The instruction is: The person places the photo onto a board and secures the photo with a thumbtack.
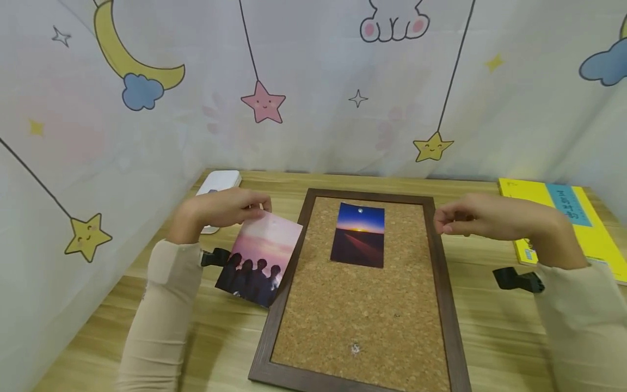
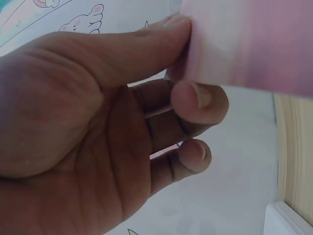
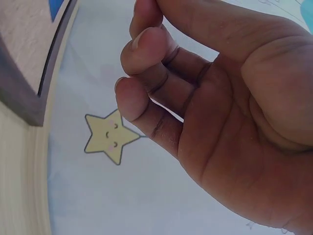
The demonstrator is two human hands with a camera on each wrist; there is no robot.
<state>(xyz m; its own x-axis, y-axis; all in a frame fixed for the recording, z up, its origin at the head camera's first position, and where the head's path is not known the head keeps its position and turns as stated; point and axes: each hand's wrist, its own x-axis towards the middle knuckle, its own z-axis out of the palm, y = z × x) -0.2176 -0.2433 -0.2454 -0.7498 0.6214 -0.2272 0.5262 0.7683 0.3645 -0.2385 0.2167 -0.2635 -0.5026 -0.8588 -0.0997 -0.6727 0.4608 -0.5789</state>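
My left hand [image 1: 227,207] pinches a photo [image 1: 264,247] by its top edge, between thumb and fingers. The print shows a pink sky over several dark silhouettes and overlaps the left side of a cork board [image 1: 320,305] in a dark wooden frame. In the left wrist view, the thumb lies against the corner of the photo [image 2: 244,44]. A smaller sunset photo [image 1: 359,237] is fixed to the upper cork by a shiny tack [image 1: 360,210]. My right hand [image 1: 490,216] hovers by the frame's right edge, fingers loosely bent, nothing visible in it.
A shiny clear tack [image 1: 355,348] sits low on the cork. At the back left, partly behind my left hand, lies a white case [image 1: 220,181]. A yellow book [image 1: 529,190] lies at the right. A printed curtain [image 1: 318,136] hangs behind the wooden table [image 1: 220,332].
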